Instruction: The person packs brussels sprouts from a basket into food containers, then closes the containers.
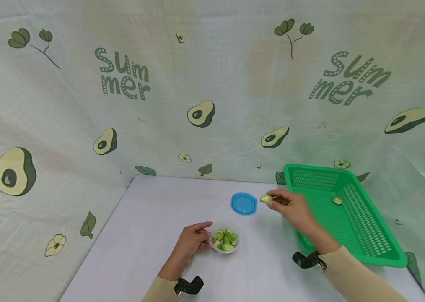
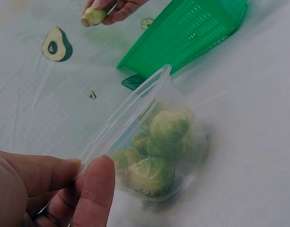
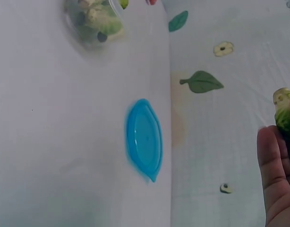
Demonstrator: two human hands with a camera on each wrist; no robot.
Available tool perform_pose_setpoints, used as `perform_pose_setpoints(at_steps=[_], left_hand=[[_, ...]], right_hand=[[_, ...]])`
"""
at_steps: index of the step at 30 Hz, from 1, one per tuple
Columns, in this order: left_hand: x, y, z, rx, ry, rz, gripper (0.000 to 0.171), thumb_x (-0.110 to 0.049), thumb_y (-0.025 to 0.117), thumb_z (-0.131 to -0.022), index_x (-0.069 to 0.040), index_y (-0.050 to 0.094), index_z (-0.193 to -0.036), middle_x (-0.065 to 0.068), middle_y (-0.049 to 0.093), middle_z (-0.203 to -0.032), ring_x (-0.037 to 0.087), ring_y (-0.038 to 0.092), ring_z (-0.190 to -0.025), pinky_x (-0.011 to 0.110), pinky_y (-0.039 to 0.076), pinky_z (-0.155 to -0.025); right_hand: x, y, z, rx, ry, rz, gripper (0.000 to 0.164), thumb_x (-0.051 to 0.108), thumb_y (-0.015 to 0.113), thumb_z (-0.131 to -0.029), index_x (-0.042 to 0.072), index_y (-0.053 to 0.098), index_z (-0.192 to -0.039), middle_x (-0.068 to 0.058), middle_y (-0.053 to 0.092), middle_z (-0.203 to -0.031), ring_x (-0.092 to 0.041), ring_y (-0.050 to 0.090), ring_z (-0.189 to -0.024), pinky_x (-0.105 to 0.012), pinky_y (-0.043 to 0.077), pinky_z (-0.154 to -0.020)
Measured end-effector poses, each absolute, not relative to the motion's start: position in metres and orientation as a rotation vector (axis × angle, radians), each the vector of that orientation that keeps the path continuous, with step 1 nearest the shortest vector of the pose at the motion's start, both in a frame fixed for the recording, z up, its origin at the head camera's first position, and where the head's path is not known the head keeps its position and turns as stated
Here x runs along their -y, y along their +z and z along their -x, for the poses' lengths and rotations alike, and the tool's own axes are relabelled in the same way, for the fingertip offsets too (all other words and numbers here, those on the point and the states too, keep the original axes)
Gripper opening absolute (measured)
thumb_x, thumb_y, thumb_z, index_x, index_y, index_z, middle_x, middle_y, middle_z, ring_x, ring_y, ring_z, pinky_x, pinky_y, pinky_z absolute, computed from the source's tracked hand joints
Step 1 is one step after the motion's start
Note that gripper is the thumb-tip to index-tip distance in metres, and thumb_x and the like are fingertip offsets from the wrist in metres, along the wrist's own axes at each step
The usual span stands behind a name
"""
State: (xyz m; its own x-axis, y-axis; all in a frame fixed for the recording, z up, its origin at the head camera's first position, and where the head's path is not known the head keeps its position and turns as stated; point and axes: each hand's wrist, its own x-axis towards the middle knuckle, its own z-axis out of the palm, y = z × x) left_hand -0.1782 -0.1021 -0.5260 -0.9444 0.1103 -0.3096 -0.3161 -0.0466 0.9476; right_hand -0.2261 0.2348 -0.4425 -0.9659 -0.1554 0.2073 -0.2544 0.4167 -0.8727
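Note:
In the head view my left hand [image 1: 193, 241] pinches the rim of a clear plastic container [image 1: 237, 226] between thumb and fingers. Several green Brussels sprouts [image 2: 152, 175] lie inside it, seen through the wall in the left wrist view. My right hand [image 1: 289, 207] holds a single Brussels sprout [image 1: 266, 199] between thumb and fingertips, raised left of the green basket [image 1: 291, 176]. That same sprout [image 3: 284, 111] shows at the right edge of the right wrist view, its cut stem end outward. Another sprout [image 1: 337, 200] lies in the basket.
A blue lid [image 1: 243, 203] lies on the white table [image 1: 152, 235], behind the container. The slatted basket stands at the table's right side. A cloth with avocado prints [image 1: 201, 114] hangs along the back and sides.

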Motion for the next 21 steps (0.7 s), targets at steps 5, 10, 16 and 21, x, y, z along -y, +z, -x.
perform_pose_setpoints(at_steps=[5,10,16,21], left_hand=[[0.102,-0.526,0.178,-1.937,2.070,0.220,0.047,-0.002,0.067,-0.100,0.002,0.060,-0.146,0.004,0.062,-0.092,0.013,0.064,-0.076,0.028,0.065,-0.068],[0.101,-0.526,0.178,-1.944,2.076,0.209,0.047,-0.001,0.067,-0.100,0.003,0.059,-0.147,0.004,0.062,-0.091,0.013,0.064,-0.076,0.029,0.065,-0.068],[0.101,-0.526,0.177,-1.946,2.082,0.203,0.047,-0.001,0.067,-0.100,0.003,0.060,-0.146,0.004,0.062,-0.091,0.014,0.064,-0.075,0.030,0.065,-0.067],[0.101,-0.527,0.177,-1.944,2.083,0.198,0.047,-0.001,0.067,-0.100,0.003,0.060,-0.146,0.004,0.061,-0.091,0.013,0.064,-0.075,0.030,0.065,-0.068]], right_hand=[[-0.223,-0.450,0.225,2.554,1.624,-0.396,0.030,0.007,0.078,-0.095,0.000,0.074,-0.124,-0.019,0.075,-0.112,-0.006,0.067,-0.087,-0.020,0.059,-0.073],[-0.212,-0.456,0.222,2.560,1.678,-0.410,0.031,0.008,0.078,-0.095,0.000,0.074,-0.125,-0.019,0.074,-0.113,-0.008,0.066,-0.088,-0.020,0.059,-0.073],[-0.198,-0.465,0.219,2.528,1.812,-0.433,0.032,0.005,0.077,-0.095,-0.001,0.073,-0.126,-0.021,0.072,-0.119,-0.008,0.067,-0.097,-0.020,0.061,-0.081],[-0.185,-0.476,0.217,2.509,1.864,-0.444,0.032,0.005,0.079,-0.094,-0.001,0.073,-0.125,-0.020,0.072,-0.117,-0.008,0.067,-0.098,-0.020,0.061,-0.082]])
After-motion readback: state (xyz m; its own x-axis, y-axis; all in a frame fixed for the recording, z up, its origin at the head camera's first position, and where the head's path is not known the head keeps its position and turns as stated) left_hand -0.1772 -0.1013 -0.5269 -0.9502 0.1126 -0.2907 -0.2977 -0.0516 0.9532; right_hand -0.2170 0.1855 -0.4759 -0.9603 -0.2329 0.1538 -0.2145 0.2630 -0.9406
